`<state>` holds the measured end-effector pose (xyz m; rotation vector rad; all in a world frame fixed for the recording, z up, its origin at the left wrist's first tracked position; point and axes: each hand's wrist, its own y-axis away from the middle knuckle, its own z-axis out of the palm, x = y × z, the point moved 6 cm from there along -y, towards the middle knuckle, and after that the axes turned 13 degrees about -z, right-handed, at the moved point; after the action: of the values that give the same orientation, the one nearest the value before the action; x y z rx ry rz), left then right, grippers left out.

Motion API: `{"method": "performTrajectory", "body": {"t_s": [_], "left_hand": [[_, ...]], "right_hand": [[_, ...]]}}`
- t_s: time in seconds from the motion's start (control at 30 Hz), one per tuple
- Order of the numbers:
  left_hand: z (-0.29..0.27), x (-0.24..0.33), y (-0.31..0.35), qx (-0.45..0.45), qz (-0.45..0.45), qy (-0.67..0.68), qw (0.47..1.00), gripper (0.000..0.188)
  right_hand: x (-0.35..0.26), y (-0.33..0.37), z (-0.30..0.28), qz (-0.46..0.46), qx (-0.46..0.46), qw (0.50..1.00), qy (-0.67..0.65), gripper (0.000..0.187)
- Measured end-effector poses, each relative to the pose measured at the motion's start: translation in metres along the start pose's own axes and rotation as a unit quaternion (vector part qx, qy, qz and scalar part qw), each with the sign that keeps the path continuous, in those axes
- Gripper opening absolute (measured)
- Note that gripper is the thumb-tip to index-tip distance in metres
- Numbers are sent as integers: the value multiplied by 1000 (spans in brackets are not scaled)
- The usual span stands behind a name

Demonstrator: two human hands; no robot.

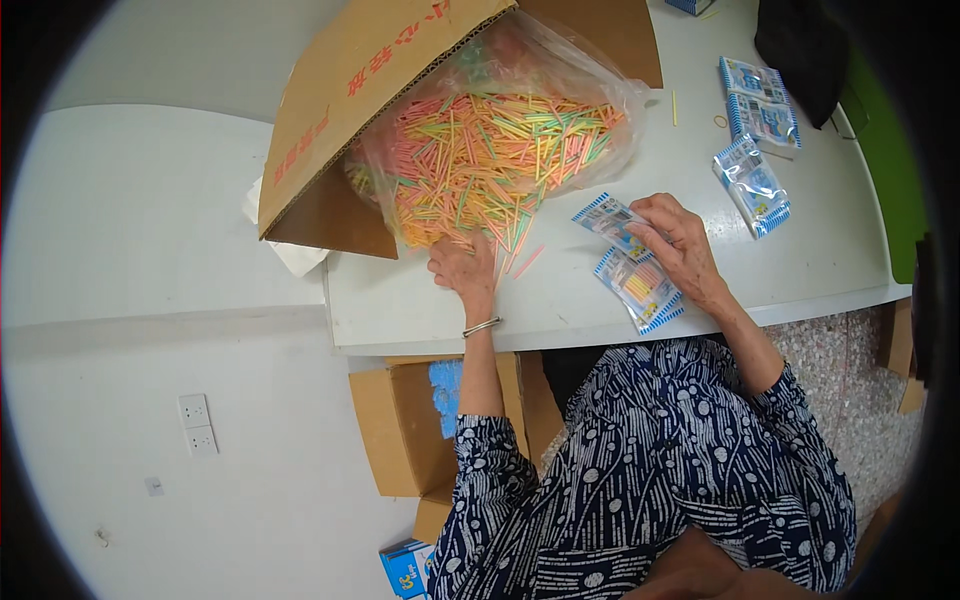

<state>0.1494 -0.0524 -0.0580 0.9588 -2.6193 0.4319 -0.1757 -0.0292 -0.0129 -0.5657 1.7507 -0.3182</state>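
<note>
A large heap of thin pink, yellow, orange and green sticks (490, 150) spills from a clear plastic bag (622, 110) inside a tipped cardboard box (375, 90). At the heap's near edge my left hand (463, 268) has its fingers curled into the sticks, the fingertips partly hidden. To the right, my right hand (682, 248) pinches a small blue-and-white packet (607, 222) between thumb and fingers. Just below that, a second blue-and-white packet (640, 288) with pale sticks showing through its window lies on the white table (520, 318), near the right wrist.
More blue-and-white packets (752, 187) lie at the right, by a rubber band (720, 121) and a loose yellow stick (674, 108). Beyond them are a black cloth or bag (800, 55) and a green surface (885, 160). Below the table stands an open carton (390, 435) with blue items inside.
</note>
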Motion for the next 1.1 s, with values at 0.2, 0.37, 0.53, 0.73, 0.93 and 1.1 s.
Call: {"method": "performTrajectory", "body": {"t_s": [0.2, 0.37, 0.53, 0.73, 0.93, 1.1], "left_hand": [[3, 8, -11, -53, 42, 18, 998, 36], [13, 1, -24, -132, 59, 43, 989, 31], [1, 13, -13, -271, -43, 294, 915, 18], [-28, 37, -4, -233, 62, 397, 886, 26], [-26, 67, 20, -309, -33, 527, 791, 20], [-6, 77, 42, -409, -62, 636, 652, 15]], "right_hand": [[-1, 2, -1, -3, 4, 1000, 0, 19], [-1, 1, 0, -6, 13, 1000, -5, 20], [4, 2, -2, 4, 13, 1000, -12, 20], [3, 1, -3, 6, 26, 999, -28, 21], [4, 2, -3, 4, 29, 999, -23, 20], [4, 0, -2, 2, 38, 999, -30, 19]]}}
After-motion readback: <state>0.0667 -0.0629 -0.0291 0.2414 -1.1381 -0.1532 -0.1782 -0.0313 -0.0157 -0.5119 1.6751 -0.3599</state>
